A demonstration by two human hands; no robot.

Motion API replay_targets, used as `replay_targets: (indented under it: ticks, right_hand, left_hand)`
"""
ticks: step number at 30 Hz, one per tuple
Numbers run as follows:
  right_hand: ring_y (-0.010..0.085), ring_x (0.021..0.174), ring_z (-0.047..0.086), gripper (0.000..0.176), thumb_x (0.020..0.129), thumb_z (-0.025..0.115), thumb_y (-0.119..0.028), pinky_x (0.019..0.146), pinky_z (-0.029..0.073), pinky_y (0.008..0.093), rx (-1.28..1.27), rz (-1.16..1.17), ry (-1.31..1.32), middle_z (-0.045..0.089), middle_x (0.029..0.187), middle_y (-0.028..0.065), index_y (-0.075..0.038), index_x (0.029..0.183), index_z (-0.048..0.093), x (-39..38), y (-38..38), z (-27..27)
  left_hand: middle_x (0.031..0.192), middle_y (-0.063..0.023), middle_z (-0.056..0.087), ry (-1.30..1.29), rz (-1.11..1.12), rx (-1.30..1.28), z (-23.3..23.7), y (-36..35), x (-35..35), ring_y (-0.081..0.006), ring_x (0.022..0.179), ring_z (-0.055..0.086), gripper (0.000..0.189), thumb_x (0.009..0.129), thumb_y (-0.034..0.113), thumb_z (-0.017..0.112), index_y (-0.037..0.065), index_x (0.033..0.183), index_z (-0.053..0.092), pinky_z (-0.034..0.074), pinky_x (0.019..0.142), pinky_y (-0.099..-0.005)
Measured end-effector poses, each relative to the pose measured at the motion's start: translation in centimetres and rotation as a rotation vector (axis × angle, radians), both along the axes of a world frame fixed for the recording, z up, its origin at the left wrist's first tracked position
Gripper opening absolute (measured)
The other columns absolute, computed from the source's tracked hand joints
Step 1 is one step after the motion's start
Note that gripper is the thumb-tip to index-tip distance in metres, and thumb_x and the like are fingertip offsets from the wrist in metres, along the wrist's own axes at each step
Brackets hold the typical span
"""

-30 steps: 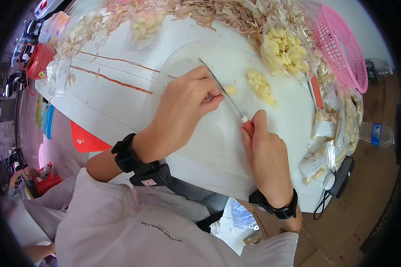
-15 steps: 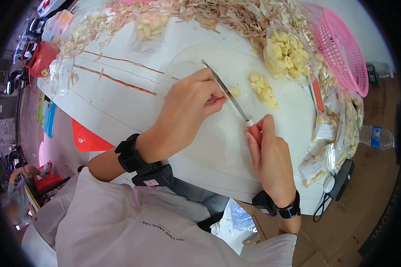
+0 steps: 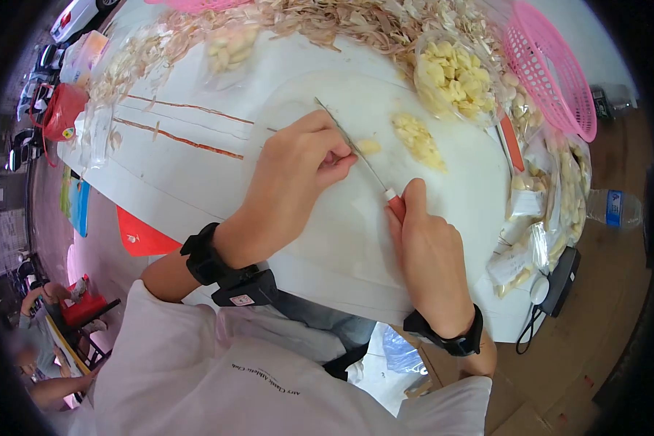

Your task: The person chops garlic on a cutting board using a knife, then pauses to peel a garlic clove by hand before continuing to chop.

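Observation:
My right hand [image 3: 430, 251] is wrapped round the red handle of a small knife [image 3: 370, 168], its thin blade pointing up and left across a pale, translucent cutting mat [image 3: 334, 247]. Close against the blade, my left hand [image 3: 294, 171] is pinched closed; its fingers hide whatever they hold. A pale garlic piece [image 3: 369, 146] lies just right of the blade. Further right is a small heap of cut garlic [image 3: 418, 140]. Beyond that, a clear bag [image 3: 455, 78] holds many peeled garlic cloves.
Dry garlic skins [image 3: 341, 22] cover the table's far side. A pink basket [image 3: 548, 69], a second red-handled tool [image 3: 511, 142] and bags of garlic [image 3: 559, 192] line the right. Another bag of cloves [image 3: 230, 52] lies far left. A person [image 3: 47, 341] is at the lower left.
The knife blade has turned from showing its flat side to nearly edge-on. Both hands and the table appear slightly further left in view. My left fingers remain pinched by the blade.

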State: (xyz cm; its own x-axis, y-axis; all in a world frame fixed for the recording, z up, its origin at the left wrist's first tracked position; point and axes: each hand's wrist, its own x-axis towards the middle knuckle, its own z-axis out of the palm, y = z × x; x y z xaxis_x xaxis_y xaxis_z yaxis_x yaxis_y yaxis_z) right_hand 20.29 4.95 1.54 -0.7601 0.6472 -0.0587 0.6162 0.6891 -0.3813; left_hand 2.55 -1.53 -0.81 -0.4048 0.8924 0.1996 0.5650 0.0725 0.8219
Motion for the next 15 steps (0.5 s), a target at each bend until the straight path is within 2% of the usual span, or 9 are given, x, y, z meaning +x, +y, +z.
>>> replay_targets:
  ticks: [6, 15]
  right_hand:
    - [0.0404, 0.054, 0.059, 0.023, 0.099, 0.053, -0.021, 0.047, 0.044, 0.049, -0.202, 0.023, 0.171, 0.056, 0.057, 0.0197, -0.003, 0.096, 0.039, 1.0, 1.2, -0.2]
    - [0.0416, 0.056, 0.059, 0.023, 0.098, 0.056, -0.02, 0.048, 0.044, 0.0492, -0.197, 0.025, 0.124, 0.056, 0.058, 0.0211, -0.003, 0.097, 0.04, 1.0, 1.1, 0.0]
  left_hand:
    - [0.082, -0.0078, 0.061, -0.003, 0.021, -0.046, 0.5, 0.1, 0.0, -0.0155, 0.069, 0.062, 0.009, 0.079, -0.004, 0.073, -0.007, 0.082, 0.064, 0.052, 0.064, -0.0257]
    - [0.083, -0.0075, 0.062, 0.003, 0.01, -0.063, 0.8, 0.0, -0.1, -0.0165, 0.071, 0.063, 0.009, 0.079, -0.003, 0.073, -0.005, 0.083, 0.065, 0.053, 0.066, -0.0261]
